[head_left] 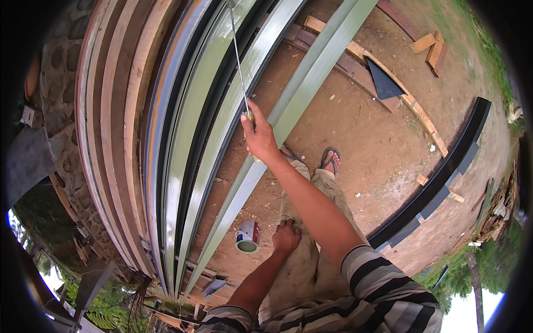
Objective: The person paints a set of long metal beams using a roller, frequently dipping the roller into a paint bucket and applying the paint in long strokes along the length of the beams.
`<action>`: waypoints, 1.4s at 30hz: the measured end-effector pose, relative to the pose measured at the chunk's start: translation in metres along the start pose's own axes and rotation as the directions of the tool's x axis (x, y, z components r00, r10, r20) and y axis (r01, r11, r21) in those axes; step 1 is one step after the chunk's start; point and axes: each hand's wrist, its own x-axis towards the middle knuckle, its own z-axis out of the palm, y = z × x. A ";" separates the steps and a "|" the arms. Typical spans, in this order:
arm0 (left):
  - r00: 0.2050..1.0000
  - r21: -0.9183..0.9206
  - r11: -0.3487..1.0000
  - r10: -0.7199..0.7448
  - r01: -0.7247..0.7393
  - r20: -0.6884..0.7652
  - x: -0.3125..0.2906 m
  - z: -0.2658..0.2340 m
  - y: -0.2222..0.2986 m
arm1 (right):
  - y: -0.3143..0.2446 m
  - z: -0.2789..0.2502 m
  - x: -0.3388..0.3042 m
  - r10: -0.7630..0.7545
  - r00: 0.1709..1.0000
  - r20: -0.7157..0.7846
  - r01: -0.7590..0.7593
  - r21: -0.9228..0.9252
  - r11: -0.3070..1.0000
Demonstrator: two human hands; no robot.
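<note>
My right hand (258, 136) is closed around the yellowish handle of what looks like a paint roller with a long thin metal shaft (239, 61). The shaft reaches away over the beams; its far end is cut off at the top edge. Beneath it runs a glossy green metal beam (255, 61), and the nearest green beam (311, 75) passes under my wrist. My left hand (286, 237) rests on my trouser leg near the knee, fingers loosely bent, holding nothing. A small paint can (247, 237) with green inside stands on the dirt, left of that hand.
More green beams (191, 105) and brown metal lengths (114, 111) lie in parallel on the left. Timber strips (413, 102) and a dark triangular plate (383, 80) lie ahead. A long black beam (444, 172) rests at right. My sandalled foot (330, 159) stands on bare dirt.
</note>
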 end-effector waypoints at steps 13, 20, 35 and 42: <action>0.993 0.091 0.990 0.104 -0.109 0.058 0.010 0.026 -0.037 | 0.091 0.024 -0.151 -0.128 0.985 0.118 0.157 -0.283 0.946; 0.999 0.017 0.999 -0.033 0.033 0.025 0.002 -0.010 0.007 | 0.055 -0.001 -0.037 -0.111 0.994 0.004 0.111 -0.141 0.984; 0.998 0.039 0.998 0.052 -0.054 0.045 0.008 0.027 -0.026 | 0.086 0.022 -0.121 -0.041 0.992 0.119 0.069 -0.242 0.968; 0.999 -0.038 0.999 -0.034 0.034 0.008 -0.004 0.013 0.002 | 0.100 0.013 -0.116 -0.125 0.985 0.118 0.155 -0.294 0.943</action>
